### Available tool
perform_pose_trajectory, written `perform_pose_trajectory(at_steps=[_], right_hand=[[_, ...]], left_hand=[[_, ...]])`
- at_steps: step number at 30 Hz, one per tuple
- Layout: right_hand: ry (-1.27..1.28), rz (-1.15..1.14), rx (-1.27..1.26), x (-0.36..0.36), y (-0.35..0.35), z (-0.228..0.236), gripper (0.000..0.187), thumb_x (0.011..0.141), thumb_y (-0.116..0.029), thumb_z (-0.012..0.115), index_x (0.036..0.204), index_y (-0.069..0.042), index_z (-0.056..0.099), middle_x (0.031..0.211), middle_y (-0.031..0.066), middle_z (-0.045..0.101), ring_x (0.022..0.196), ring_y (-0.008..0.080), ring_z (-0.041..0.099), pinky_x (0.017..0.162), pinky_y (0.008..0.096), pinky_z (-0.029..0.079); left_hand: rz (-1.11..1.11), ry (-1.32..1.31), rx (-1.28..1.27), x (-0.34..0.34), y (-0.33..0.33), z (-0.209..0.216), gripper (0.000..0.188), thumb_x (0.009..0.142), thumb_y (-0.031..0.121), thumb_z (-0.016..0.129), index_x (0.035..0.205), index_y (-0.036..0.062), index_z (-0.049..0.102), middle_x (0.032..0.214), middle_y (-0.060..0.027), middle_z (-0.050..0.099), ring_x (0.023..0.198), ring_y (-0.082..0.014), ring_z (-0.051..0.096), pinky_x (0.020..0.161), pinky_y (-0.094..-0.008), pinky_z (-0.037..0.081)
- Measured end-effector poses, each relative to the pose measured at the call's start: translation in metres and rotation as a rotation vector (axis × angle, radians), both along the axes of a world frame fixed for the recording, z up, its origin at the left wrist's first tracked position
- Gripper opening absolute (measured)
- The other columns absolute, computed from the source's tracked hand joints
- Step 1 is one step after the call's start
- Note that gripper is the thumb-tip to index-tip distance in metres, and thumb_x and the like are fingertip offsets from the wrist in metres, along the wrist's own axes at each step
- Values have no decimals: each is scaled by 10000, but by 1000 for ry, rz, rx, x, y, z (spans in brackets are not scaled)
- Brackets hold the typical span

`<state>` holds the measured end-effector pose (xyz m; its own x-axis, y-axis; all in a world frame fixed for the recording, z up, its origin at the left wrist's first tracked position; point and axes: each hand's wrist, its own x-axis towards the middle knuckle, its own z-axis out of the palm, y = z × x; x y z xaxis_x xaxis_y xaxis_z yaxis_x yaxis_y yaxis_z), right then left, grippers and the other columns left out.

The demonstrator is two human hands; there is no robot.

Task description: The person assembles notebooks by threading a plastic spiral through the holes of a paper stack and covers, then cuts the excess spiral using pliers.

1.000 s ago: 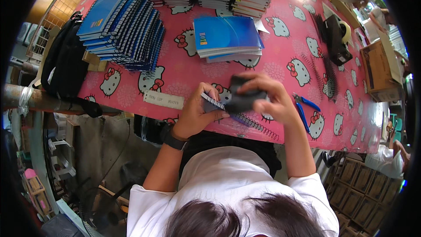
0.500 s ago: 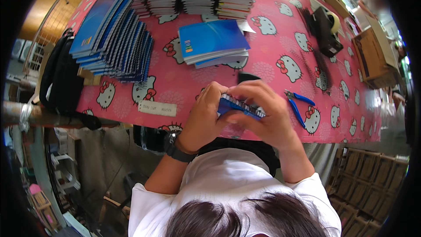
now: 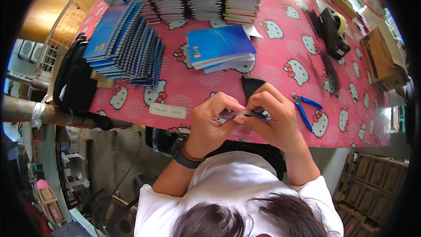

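Between my two hands, close to the near edge of the table, is a small spiral notebook [image 3: 262, 115] seen nearly edge-on. Its dark coil shows along the right part of the upper edge; my fingers hide most of the rest. My left hand [image 3: 209, 120] pinches it at the left, fingertips meeting those of the other hand. My right hand [image 3: 277, 116] has its fingers curled over the coil, thumb against the near side. Blue-handled cutters [image 3: 309, 107] lie with handles apart just right of my right hand. A black pointed object [image 3: 252, 86] lies beyond my fingers, partly covered.
Blue spiral notebooks [image 3: 127, 44] are piled at the left beside a black bag [image 3: 74, 79]. Ahead lies a stack of blue-covered sheets [image 3: 221, 46]. Tall stacks of bound pages [image 3: 204, 0] stand behind. A tape dispenser [image 3: 334, 33] and cardboard box [image 3: 383, 57] are at the right.
The notebook has turned from showing its blue cover to nearly edge-on. My right fingers have closed in toward my left fingertips. The whole view has shifted slightly.
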<state>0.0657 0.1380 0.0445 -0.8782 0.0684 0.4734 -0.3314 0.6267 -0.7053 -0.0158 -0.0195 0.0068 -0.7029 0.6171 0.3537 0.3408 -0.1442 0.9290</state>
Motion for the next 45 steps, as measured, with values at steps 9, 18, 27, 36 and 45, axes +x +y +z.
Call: perform_pose_trajectory(at_steps=[9, 18, 27, 36, 45], right_hand=[[61, 124, 142, -5, -1, 3, 306, 765, -123, 735, 1014, -10, 598, 934, 128, 599, 840, 308, 576, 725, 400, 482], [-8, -241, 223, 3, 61, -27, 604, 777, -305, 753, 1286, -66, 531, 1330, 162, 501, 1205, 365, 450, 1022, 460, 357], [-219, -235, 388, 0, 48, -85, 678, 619, -200, 823, 1249, -168, 576, 1443, 113, 422, 1357, 377, 291, 1054, 517, 279], [-74, -677, 445, -4, 55, -88, 516, 746, -299, 761, 1208, -126, 610, 1431, 107, 443, 1360, 364, 284, 1073, 548, 201], [123, -540, 168, -4, 54, -89, 260, 735, -70, 703, 993, -82, 675, 1208, 87, 613, 1204, 328, 444, 1016, 432, 351]], left_hand=[[49, -1, -79, -8, -12, 11, 184, 771, 25, 758, 896, 38, 623, 871, -63, 659, 795, -126, 633, 691, -253, 503], [835, 759, -88, -149, -93, 174, 297, 1003, 177, 454, 1124, -34, 625, 1076, -108, 649, 980, -171, 598, 889, -290, 456], [340, 878, -763, -330, -82, 110, 423, 999, 392, 440, 1208, 74, 625, 1226, -142, 604, 1209, -252, 517, 1043, -345, 368], [252, 1144, -360, -163, 1, 113, 298, 761, 248, 743, 1006, 88, 683, 1055, -93, 641, 1034, -276, 569, 907, -382, 456], [-49, 841, -592, -142, 38, 32, 398, 659, 237, 810, 987, 45, 693, 979, -91, 665, 926, -285, 629, 805, -346, 503]])
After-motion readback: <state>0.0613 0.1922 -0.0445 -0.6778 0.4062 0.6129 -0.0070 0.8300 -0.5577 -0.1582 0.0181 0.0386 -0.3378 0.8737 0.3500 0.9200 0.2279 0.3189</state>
